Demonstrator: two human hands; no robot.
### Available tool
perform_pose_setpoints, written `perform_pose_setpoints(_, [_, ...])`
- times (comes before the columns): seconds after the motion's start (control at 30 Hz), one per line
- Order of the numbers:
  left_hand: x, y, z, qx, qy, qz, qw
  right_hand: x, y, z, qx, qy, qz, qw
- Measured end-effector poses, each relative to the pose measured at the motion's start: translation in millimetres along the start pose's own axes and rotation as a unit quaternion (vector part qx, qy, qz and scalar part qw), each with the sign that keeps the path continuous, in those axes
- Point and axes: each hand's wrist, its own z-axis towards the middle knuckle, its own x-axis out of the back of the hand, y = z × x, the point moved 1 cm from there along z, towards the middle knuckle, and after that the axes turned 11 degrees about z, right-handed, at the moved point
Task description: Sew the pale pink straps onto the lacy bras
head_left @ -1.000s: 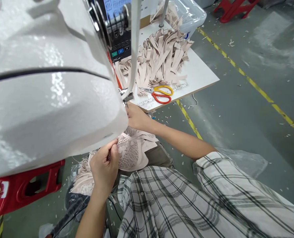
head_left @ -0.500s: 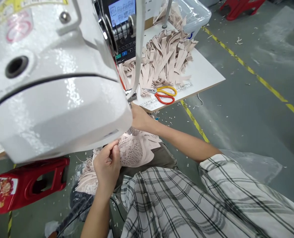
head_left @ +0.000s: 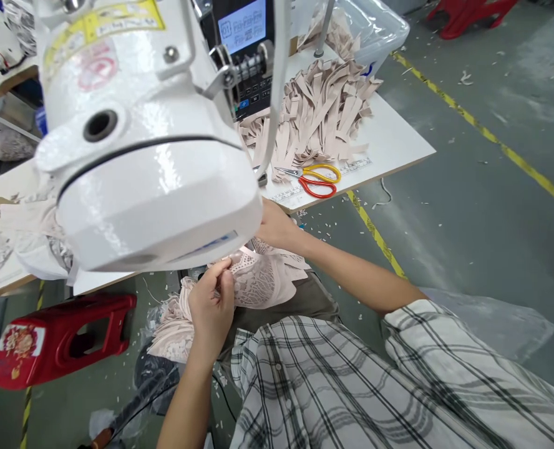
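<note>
A beige lace bra piece (head_left: 262, 284) lies under the head of a white sewing machine (head_left: 160, 199) and drapes over my lap. My left hand (head_left: 214, 299) pinches its left edge between thumb and fingers, just below the machine head. Behind the machine's right side, my right hand (head_left: 277, 226) reaches in at the far edge of the lace; its fingertips are hidden by the machine, so I cannot see whether it grips the cloth. The needle area is mostly covered by the machine head.
Red-and-yellow-handled scissors (head_left: 317, 179) lie on the white table (head_left: 398, 146) beside a heap of beige fabric strips (head_left: 326, 115). A stack of lace pieces (head_left: 174, 327) hangs left of my lap. A red stool (head_left: 66, 337) stands at left, a clear plastic bin (head_left: 375, 28) behind.
The view has shifted, so the machine and table appear farther right and more of the left table shows. My left hand still pinches the lace; both hands keep nearly the same place on it.
</note>
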Motion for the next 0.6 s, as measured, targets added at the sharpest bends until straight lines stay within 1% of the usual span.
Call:
perform_pose_setpoints(0.03, [-1.2, 0, -2, -0.012, 0.008, 0.01, 1.0, 2, -1, -2, -0.006, 0.0, 0.005, 1.0])
perform_pose_setpoints(0.07, [-2.8, 1, -3, -0.029, 0.03, 0.025, 0.999, 3, -1, -4, -0.013, -0.001, 0.01, 1.0])
perform_pose_setpoints(0.17, [-10.2, 10, -9, -0.09, 0.122, 0.091, 0.984, 5, -1, -6, -0.021, -0.004, 0.015, 1.0])
perform_pose_setpoints(0.2, [-13.4, 15, -11, -0.109, 0.137, 0.109, 0.979, 5, 0, -6, -0.021, -0.003, 0.014, 1.0])
perform_pose_setpoints(0.23, [-16.7, 20, -12, -0.124, 0.135, 0.124, 0.975, 4, 1, -6, -0.021, -0.002, 0.01, 1.0])
perform_pose_setpoints(0.3, [-22.0, 28, -14, -0.141, 0.1, 0.146, 0.974, 2, 1, -5, -0.021, 0.001, -0.002, 1.0])
perform_pose_setpoints(0.4, [-24.4, 35, -14, -0.137, 0.052, 0.175, 0.974, -1, 0, -3, -0.025, 0.006, -0.014, 1.0])
perform_pose_setpoints(0.5, [-22.1, 35, -12, -0.132, 0.038, 0.176, 0.975, -3, -1, -1, -0.024, 0.012, -0.022, 0.999])
perform_pose_setpoints(0.6, [-20.3, 33, -8, -0.135, 0.038, 0.174, 0.975, -4, 2, 1, -0.017, 0.01, -0.04, 0.999])
